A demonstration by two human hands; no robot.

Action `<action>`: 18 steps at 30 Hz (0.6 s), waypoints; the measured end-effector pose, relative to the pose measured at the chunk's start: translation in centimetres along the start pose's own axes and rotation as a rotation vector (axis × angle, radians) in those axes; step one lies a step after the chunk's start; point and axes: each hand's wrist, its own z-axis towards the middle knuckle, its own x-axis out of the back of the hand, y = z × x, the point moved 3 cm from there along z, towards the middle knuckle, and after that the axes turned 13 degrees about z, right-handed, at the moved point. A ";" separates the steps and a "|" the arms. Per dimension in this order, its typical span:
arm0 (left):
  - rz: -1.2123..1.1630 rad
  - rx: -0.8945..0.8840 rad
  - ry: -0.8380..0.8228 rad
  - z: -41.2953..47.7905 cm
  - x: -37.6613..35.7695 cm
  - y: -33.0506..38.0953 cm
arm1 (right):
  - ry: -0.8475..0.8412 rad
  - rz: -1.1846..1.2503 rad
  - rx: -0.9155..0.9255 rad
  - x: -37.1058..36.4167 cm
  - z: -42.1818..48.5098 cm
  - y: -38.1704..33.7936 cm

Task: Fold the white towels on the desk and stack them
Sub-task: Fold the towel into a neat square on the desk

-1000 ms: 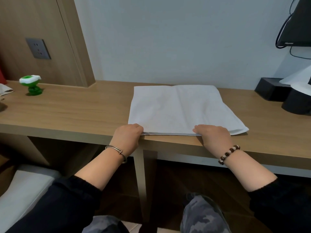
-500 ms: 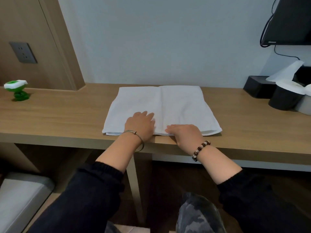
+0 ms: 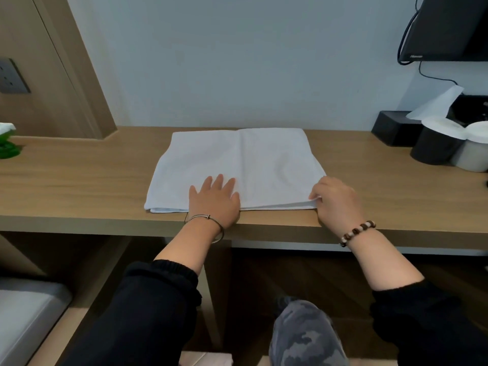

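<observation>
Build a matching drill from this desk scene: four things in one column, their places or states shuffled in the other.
1 left hand
2 right hand
3 black box
4 green ornament

a far right on the desk, by the wall
b pinches the towel's near right corner
c far left on the desk
d lies flat on the towel

Pairs: 1-d, 2-b, 3-a, 4-c

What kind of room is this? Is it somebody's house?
Probably a hotel room: a long built-in desk with a white towel on it, a wall-mounted TV, and a black tissue box.
</observation>
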 end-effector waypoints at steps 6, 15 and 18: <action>0.010 0.032 -0.032 0.1 0.0 0.1 | 0.108 0.021 -0.040 0.2 -1.3 1.6; 0.012 0.033 -0.018 0.1 -0.1 0.0 | 0.168 0.360 -0.361 0.4 -0.8 2.3; -0.002 0.028 -0.037 0.6 0.1 -1.1 | 0.112 0.295 -0.306 0.3 -0.6 1.3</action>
